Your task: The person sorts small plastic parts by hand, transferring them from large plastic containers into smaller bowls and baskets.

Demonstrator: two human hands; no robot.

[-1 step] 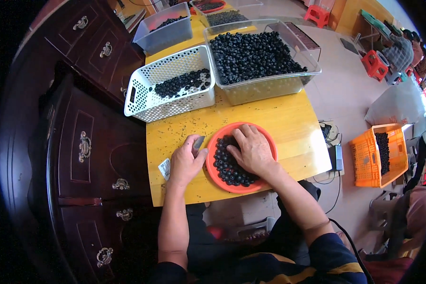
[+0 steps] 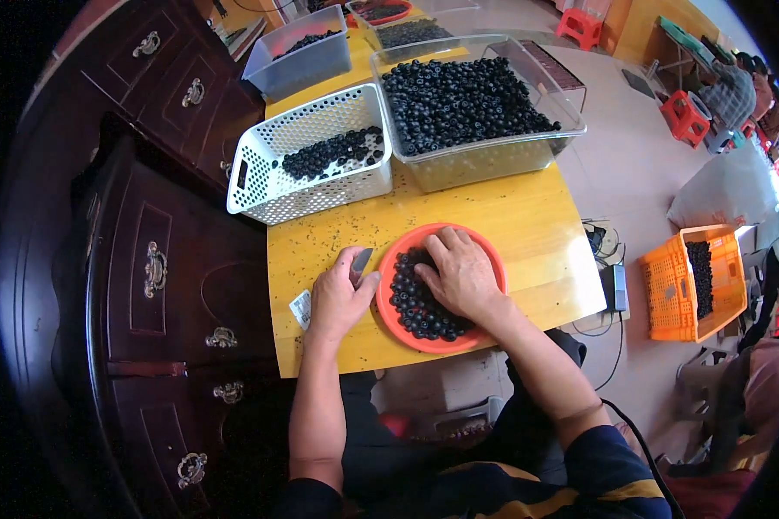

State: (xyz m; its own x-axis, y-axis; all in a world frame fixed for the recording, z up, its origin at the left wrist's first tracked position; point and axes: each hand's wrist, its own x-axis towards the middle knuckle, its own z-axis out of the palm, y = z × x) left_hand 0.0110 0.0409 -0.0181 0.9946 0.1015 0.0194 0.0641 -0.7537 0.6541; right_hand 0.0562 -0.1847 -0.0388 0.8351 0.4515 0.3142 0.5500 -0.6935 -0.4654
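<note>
- Our left hand (image 2: 342,298) rests at the left edge of the bowl, pinching a thin, grey, blade-shaped piece (image 2: 361,262) between thumb and fingers, its tip pointing up and away from us.
- Our right hand (image 2: 466,275) reaches into the bowl from the right, its fingers bent down among the beads; we cannot tell whether it grips any, as the fingertips are hidden.
- The round, orange-red plastic bowl (image 2: 433,346) sits near the front edge of a yellow wooden worktop (image 2: 541,233), and small, shiny, round black beads (image 2: 417,307) cover its bottom.
- A small white printed tag (image 2: 300,309) lies just beside our left wrist, and dark crumbs (image 2: 346,232) are scattered beyond that hand.
- Behind the bowl, we find a white perforated plastic basket (image 2: 320,204) holding some black beads and, just to its right, a clear rectangular plastic bin (image 2: 485,166) heaped with many more.
- On the floor to the right stands an orange plastic crate (image 2: 664,298), with dark pieces inside.
</note>
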